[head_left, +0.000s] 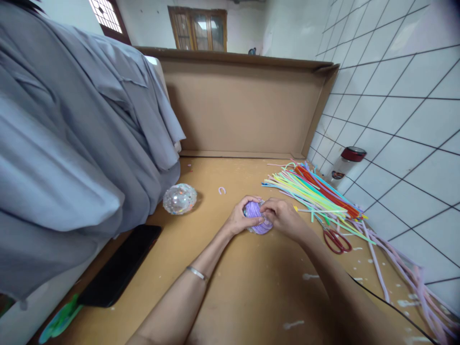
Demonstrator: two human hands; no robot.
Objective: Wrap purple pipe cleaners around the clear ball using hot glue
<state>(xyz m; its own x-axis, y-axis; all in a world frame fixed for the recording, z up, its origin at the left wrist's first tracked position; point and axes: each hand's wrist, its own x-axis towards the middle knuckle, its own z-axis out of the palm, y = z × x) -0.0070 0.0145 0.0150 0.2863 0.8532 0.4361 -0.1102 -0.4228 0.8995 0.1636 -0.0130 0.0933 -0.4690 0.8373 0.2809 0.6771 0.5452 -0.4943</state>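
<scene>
A small round piece covered in rows of purple pipe cleaner (254, 209) sits between both hands, low over the table. Glints of clear, faceted material show at its edge. My left hand (240, 215) wraps round its left side, thumb across the front and fingers over the top. On its right side, the closed fingers of my right hand (282, 215) pinch at the purple surface; any single strand between the fingertips is too small to make out. A clear faceted ball-like bowl (179, 199) stands apart at the left. Beyond my hands lies a short curved pale pipe cleaner piece (222, 190).
Many coloured pipe cleaners (305, 189) lie at the right, with red-handled scissors (337, 240) beside them. A red-lidded jar (345, 165) stands against the tiled wall. Cardboard (247, 110) closes the back. Grey cloth (108, 120) hangs at the left above a black phone (120, 266).
</scene>
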